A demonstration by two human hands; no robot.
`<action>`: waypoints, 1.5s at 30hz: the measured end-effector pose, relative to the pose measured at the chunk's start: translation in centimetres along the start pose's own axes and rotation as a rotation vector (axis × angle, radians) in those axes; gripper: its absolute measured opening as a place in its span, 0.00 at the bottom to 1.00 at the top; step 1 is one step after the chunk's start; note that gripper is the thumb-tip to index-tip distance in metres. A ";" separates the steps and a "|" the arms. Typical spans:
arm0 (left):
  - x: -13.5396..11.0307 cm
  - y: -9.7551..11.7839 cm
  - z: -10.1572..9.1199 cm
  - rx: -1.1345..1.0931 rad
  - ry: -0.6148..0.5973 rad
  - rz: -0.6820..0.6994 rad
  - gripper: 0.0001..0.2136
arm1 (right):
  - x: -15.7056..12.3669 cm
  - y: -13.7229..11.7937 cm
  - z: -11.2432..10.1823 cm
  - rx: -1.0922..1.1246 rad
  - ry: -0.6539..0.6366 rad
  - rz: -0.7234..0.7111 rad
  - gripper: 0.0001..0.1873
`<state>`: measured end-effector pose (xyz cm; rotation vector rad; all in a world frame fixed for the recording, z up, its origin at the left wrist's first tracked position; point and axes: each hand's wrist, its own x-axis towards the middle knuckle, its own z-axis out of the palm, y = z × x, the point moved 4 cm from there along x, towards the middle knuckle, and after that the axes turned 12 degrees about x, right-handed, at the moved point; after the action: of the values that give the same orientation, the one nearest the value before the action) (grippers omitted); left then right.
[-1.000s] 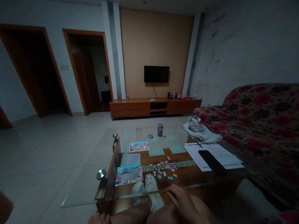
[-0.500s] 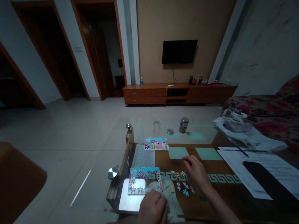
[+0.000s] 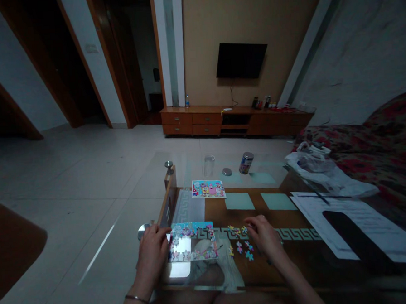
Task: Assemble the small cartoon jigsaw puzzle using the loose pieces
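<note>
Above the right hand (image 3: 265,236), the glass top of the brown wooden bench (image 3: 240,218) gives free room to pass, as far as the clear drinking glass (image 3: 208,166) and the round metal can (image 3: 246,163); to the right, white papers (image 3: 387,224) and a black remote control (image 3: 353,232) lie in the way

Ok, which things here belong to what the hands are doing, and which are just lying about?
Belonging:
left hand, at the part-built jigsaw puzzle
right hand, over the loose puzzle pieces
cartoon picture card

Lying about:
glass tumbler
tin can
plastic bag
papers
pen
</note>
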<state>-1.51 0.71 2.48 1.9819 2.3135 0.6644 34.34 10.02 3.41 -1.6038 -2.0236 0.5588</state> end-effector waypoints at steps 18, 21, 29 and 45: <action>0.2 -2.3 -1.6 -0.294 0.098 -0.191 0.14 | -1.0 -3.5 1.9 -0.163 -0.082 0.046 0.06; 0.1 -2.0 -1.5 -0.307 0.110 -0.173 0.13 | -0.9 -3.3 1.9 -0.170 -0.086 0.054 0.06; 0.0 -1.7 -1.9 -0.338 0.130 -0.176 0.12 | -0.8 -3.1 2.1 -0.191 -0.124 0.058 0.07; -0.2 -1.5 -1.8 -0.354 0.118 -0.165 0.13 | -0.8 -3.1 1.9 -0.237 -0.112 0.101 0.05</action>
<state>-3.37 -0.18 3.53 1.6197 2.1963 1.1114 30.92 8.53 3.69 -1.8594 -2.1673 0.4679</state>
